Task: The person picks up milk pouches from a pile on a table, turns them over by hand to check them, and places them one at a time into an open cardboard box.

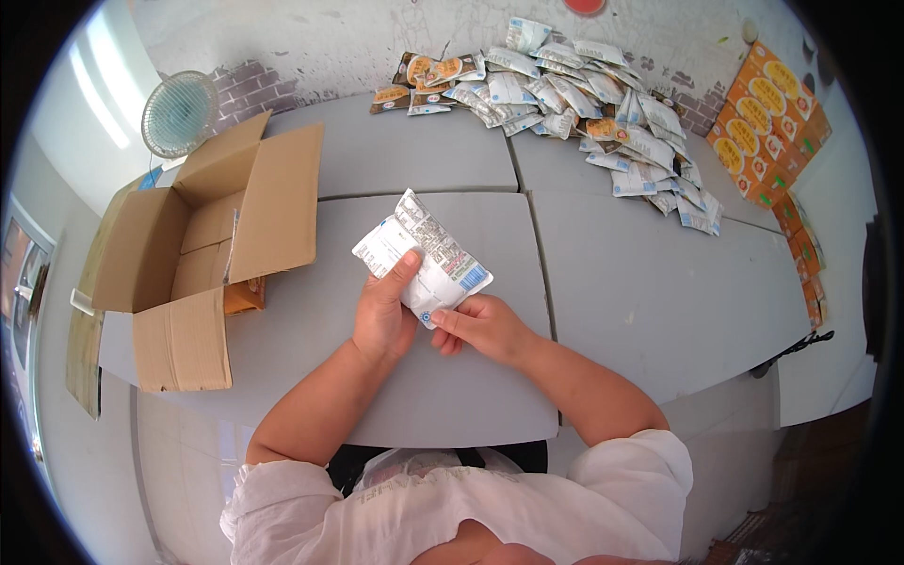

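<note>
Both hands hold one white printed packet point(441, 247) above the grey table point(395, 395). My left hand point(385, 304) grips its lower left side, with the thumb lying across the printed face. At the bottom corner, near a small blue round mark, my right hand point(480, 325) pinches the edge between thumb and fingers. The packet is tilted, its text side and a blue barcode facing up. What my fingers do behind it is hidden.
An open cardboard box point(212, 240) stands at the left, flaps spread. Behind it is a fan point(180, 113). A heap of similar packets point(565, 92), some dark and orange, lies along the back. Orange printed cartons point(759, 127) are stacked at the right. Seams divide the tabletop.
</note>
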A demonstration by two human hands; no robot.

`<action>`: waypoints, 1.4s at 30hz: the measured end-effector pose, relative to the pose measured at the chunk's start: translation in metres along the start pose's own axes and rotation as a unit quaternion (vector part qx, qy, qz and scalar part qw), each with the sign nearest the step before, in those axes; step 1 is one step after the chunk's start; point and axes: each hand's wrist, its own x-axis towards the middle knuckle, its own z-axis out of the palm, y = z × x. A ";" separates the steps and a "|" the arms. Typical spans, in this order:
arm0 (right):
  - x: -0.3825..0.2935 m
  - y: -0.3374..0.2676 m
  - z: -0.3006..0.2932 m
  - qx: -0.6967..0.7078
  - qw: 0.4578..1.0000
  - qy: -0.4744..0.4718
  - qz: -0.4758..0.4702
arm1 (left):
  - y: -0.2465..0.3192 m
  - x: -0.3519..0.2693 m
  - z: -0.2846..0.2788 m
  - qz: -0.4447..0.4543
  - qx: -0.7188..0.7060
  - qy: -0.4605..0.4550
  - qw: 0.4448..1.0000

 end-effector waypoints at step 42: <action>0.000 0.013 -0.009 -0.147 0.985 0.022 -0.085 | 0.229 -0.030 -0.049 0.148 0.280 0.212 0.925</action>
